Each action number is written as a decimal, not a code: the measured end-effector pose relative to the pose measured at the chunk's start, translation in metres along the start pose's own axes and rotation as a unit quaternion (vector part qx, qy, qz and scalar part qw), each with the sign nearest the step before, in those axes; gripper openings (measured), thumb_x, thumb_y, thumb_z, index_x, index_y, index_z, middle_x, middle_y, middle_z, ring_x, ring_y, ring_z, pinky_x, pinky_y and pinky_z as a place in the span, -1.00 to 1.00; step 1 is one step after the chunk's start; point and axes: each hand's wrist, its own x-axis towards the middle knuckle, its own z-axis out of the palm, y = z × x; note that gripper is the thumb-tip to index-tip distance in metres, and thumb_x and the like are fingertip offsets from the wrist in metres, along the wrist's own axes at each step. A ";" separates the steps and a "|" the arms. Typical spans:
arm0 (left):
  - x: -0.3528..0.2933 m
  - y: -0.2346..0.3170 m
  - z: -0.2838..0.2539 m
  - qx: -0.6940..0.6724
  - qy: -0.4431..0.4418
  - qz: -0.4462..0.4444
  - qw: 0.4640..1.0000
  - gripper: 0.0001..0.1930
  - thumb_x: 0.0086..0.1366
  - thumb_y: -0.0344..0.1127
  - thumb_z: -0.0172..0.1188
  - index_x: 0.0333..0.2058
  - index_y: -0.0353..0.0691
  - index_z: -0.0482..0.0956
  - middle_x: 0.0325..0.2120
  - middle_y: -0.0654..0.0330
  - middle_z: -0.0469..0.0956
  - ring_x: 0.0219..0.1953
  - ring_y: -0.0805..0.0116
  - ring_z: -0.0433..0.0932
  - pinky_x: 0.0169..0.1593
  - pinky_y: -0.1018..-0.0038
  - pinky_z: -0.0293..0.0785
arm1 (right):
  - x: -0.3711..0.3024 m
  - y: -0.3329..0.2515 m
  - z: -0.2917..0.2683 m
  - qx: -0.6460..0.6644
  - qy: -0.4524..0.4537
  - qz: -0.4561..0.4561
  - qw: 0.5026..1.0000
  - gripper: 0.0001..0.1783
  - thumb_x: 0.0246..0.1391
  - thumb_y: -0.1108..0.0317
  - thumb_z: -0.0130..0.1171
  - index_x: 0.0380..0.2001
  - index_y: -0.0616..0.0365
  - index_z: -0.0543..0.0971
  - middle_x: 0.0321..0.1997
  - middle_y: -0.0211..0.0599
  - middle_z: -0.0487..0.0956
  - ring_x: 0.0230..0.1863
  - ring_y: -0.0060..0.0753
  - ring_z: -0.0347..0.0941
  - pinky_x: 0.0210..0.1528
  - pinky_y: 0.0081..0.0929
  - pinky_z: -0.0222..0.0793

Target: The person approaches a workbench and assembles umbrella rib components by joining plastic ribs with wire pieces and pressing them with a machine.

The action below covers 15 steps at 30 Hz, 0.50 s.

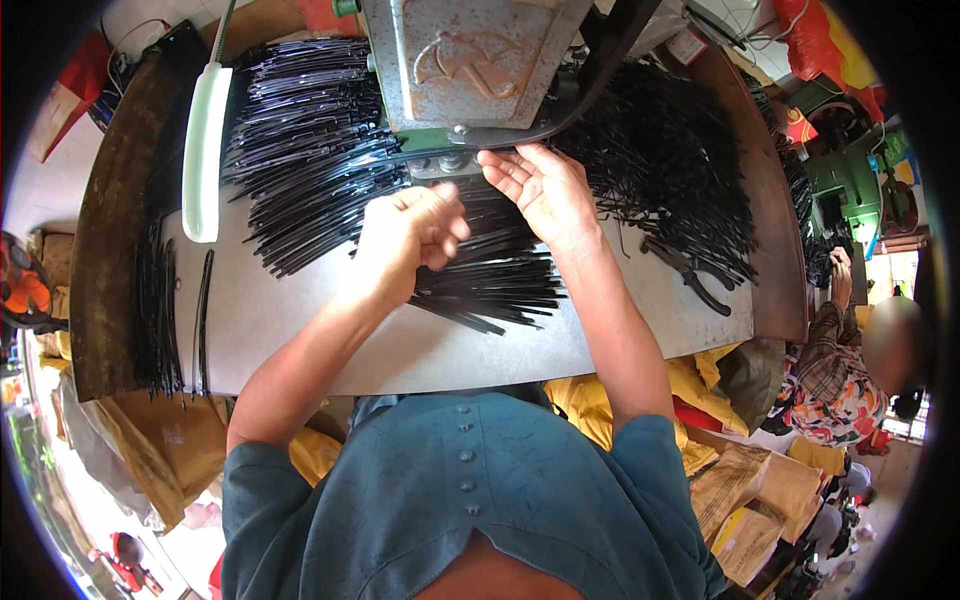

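Note:
My left hand (pixel 418 228) hovers over the middle of the table, its fingers curled in and slightly smeared by motion. Whether anything lies in them is hidden. Palm up, my right hand (pixel 545 192) is just under the front of a grey-green press machine (pixel 462 60), with fingers loosely stretched and apart. Its fingertips come close to a thin black rod (pixel 400 157) lying across the machine's lower working part (pixel 452 163). Below both hands spreads a bunch of thin black rods (pixel 500 290), ends toward me. A larger pile of similar rods (pixel 300 150) lies left of the machine.
A dense heap of black rods (pixel 660 150) fills the right side, beside black-handled pliers (pixel 695 272). A white-sleeved lever (pixel 205 155) hangs at left. Raised brown boards (pixel 105 240) edge the metal table (pixel 300 340). Another person (pixel 840 380) sits far right.

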 end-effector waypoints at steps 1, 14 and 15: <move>0.008 0.003 -0.004 -0.045 0.009 -0.025 0.999 -0.73 0.11 -0.16 0.07 -0.53 -0.29 0.41 -0.67 0.20 0.43 -0.71 0.52 0.31 -0.70 0.69 0.11 | 0.000 0.000 0.001 0.000 0.000 0.000 1.000 -0.79 0.05 0.44 -0.15 -0.31 0.39 0.37 -0.30 0.02 0.44 -0.24 -0.17 0.43 -0.21 -0.38 0.43; 0.048 0.010 -0.017 -0.145 0.037 0.032 0.988 -0.80 0.09 -0.30 0.10 -0.49 -0.36 0.42 -0.65 0.11 0.47 -0.70 0.46 0.36 -0.66 0.63 0.21 | 0.003 0.005 0.005 0.015 0.030 -0.018 0.999 -0.78 0.06 0.44 -0.17 -0.31 0.42 0.36 -0.30 0.09 0.43 -0.25 -0.14 0.43 -0.23 -0.36 0.45; 0.047 0.009 -0.017 -0.145 0.038 0.030 0.988 -0.80 0.09 -0.30 0.10 -0.49 -0.36 0.42 -0.65 0.11 0.47 -0.70 0.46 0.36 -0.66 0.63 0.21 | 0.003 0.007 0.005 0.020 0.030 -0.019 0.999 -0.78 0.06 0.44 -0.17 -0.31 0.41 0.36 -0.29 0.09 0.42 -0.25 -0.13 0.43 -0.23 -0.36 0.45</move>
